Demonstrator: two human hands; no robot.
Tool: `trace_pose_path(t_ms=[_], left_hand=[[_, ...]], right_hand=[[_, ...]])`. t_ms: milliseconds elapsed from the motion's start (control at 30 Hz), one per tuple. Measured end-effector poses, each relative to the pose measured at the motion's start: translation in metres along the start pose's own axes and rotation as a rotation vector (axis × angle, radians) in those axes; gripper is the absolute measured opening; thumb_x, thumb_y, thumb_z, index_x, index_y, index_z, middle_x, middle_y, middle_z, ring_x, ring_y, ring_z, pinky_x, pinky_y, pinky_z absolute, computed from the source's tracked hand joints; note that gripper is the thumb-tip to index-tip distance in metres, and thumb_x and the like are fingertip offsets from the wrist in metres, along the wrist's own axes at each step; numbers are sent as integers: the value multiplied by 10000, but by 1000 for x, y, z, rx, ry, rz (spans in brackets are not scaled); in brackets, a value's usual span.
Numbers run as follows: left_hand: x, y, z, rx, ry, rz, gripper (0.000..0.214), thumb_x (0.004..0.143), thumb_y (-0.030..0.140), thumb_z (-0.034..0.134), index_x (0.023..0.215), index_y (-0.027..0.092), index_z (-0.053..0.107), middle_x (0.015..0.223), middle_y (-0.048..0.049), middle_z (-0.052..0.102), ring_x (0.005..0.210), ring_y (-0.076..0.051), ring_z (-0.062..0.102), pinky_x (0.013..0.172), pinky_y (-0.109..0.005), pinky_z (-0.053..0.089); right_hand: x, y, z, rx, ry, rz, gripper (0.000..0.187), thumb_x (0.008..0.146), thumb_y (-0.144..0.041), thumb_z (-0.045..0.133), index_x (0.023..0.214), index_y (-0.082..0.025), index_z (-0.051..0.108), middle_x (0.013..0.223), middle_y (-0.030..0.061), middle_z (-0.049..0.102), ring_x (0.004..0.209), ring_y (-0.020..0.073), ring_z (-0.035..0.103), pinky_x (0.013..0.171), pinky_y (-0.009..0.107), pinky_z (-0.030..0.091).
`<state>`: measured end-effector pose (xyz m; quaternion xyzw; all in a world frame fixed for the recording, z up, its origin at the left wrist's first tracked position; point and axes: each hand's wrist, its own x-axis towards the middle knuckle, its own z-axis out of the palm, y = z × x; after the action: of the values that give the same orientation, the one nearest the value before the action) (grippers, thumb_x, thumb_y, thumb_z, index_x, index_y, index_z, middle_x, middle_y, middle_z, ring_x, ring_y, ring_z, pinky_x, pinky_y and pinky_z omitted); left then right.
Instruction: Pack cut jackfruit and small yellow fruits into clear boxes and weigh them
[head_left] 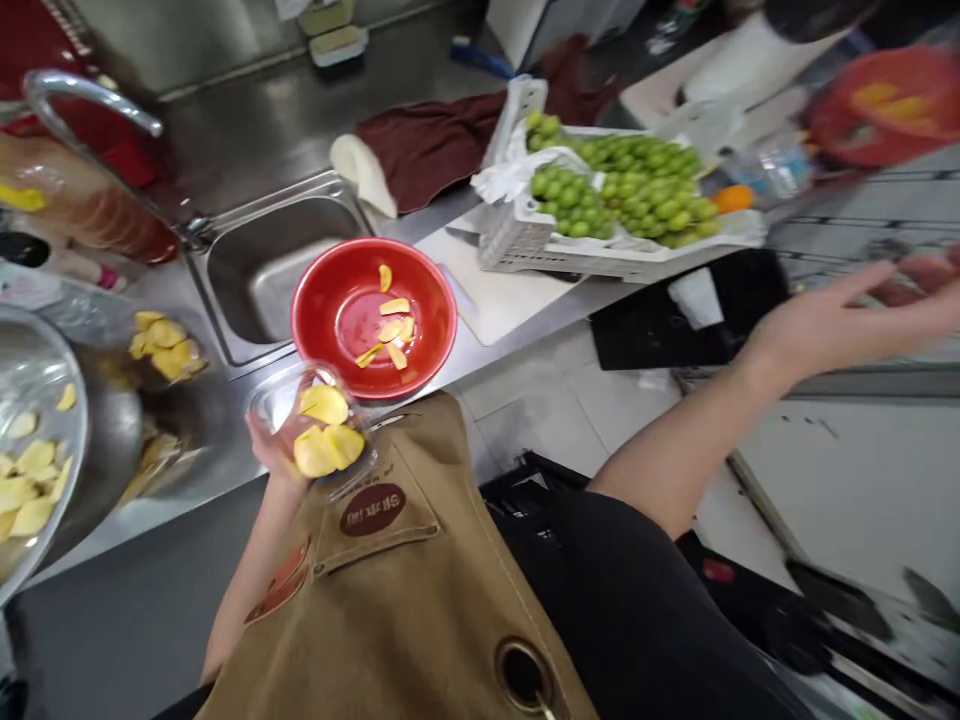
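My left hand [274, 440] is closed around a clear plastic container [364, 470] at the counter's front edge. Inside it lie a few large yellow fruit pieces [326, 440]. Just behind the container stands a red basin [315, 290] with several small yellow fruit slices [394, 325] on its bottom. Far to the right, my right hand [862, 310] is stretched out over the white surface beside the aisle. Its thumb and fingers look apart with nothing held, though the fingertips are blurred and cut by the frame edge.
A steel sink [255, 260] with a curved faucet [97, 95] lies behind the basin. At left, a metal bowl [79, 400] holds yellow pieces. A white crate [517, 235] of green grapes stands by a white cutting board [495, 310]. Another red basket [847, 110] is at upper right.
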<state>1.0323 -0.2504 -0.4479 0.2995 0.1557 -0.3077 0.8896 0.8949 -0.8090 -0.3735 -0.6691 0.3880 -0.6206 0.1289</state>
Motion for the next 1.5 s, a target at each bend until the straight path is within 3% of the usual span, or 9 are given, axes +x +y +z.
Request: trace_pose_path(t_ms=[100, 200, 267, 367, 567, 833, 967, 1233, 1500], left_hand=[[4, -6, 0, -33, 53, 16, 1104, 660, 833, 856, 1588, 303, 584, 1504, -157, 707, 1459, -461, 626, 1111, -599, 624], [0, -9, 7, -45, 49, 7, 1102, 722, 866, 781, 1641, 306, 539, 1592, -152, 650, 1472, -450, 621, 1130, -585, 618], [-3, -9, 11, -37, 41, 2, 1109, 742, 884, 751, 1670, 326, 508, 1622, -140, 631, 1475, -447, 620, 1128, -591, 619], [-5, -11, 12, -52, 23, -4, 1116, 749, 896, 738, 1689, 348, 487, 1622, -134, 632, 1470, -462, 625, 1120, -612, 616], [-4, -17, 5, -132, -60, 20, 1102, 770, 832, 782, 1714, 375, 444, 1606, -120, 647, 1456, -460, 643, 1138, -600, 591], [4, -18, 15, -83, -35, 40, 1126, 721, 792, 860, 1678, 331, 486, 1545, -118, 695, 1516, -464, 585, 1185, -622, 548], [8, -17, 22, -69, 14, 9, 1016, 806, 839, 757, 1624, 272, 554, 1494, -138, 720, 1493, -455, 607, 1199, -633, 534], [15, -20, 29, 23, 267, 140, 774, 1096, 741, 362, 1489, 156, 681, 1337, -153, 788, 1480, -377, 629, 1204, -484, 546], [13, -20, 20, 108, 218, 216, 810, 965, 858, 545, 1392, 193, 719, 1345, -155, 783, 1421, -364, 673, 1154, -462, 611]], right_hand=[[-73, -63, 59, 210, -231, -164, 227, 1082, -210, 643, 1195, -303, 817, 1082, 64, 757, 952, 264, 745, 835, 427, 586], [-157, -144, 101, 360, -858, -375, 263, 1071, -197, 590, 1229, -197, 801, 1112, 109, 794, 971, 277, 751, 901, 424, 613], [-201, -181, 127, 210, -1380, -551, 307, 1030, -148, 605, 1277, -144, 788, 1208, 160, 803, 1117, 312, 746, 1036, 436, 588], [-235, -202, 158, -151, -1740, -740, 355, 1015, -108, 595, 1326, -71, 762, 1344, 266, 747, 1232, 381, 715, 1062, 450, 560], [-231, -193, 175, -215, -1756, -640, 297, 1056, -185, 608, 1286, -68, 755, 1278, 269, 765, 1184, 391, 739, 1049, 456, 553], [-225, -181, 145, 853, -2013, 393, 577, 887, -695, 840, 1178, -201, 777, 1042, 86, 816, 892, 241, 775, 804, 383, 662], [-222, -208, 100, 971, -1937, 264, 529, 937, -667, 821, 1238, -235, 775, 1138, 73, 811, 1015, 224, 764, 891, 380, 654], [-256, -291, 3, 570, -1677, -552, 295, 1090, -296, 583, 1270, -135, 752, 1168, 162, 773, 1022, 281, 742, 893, 413, 613], [-259, -281, 23, 555, -1526, -551, 364, 1147, -214, 437, 1298, -156, 763, 1234, 132, 796, 1102, 262, 762, 981, 385, 613]])
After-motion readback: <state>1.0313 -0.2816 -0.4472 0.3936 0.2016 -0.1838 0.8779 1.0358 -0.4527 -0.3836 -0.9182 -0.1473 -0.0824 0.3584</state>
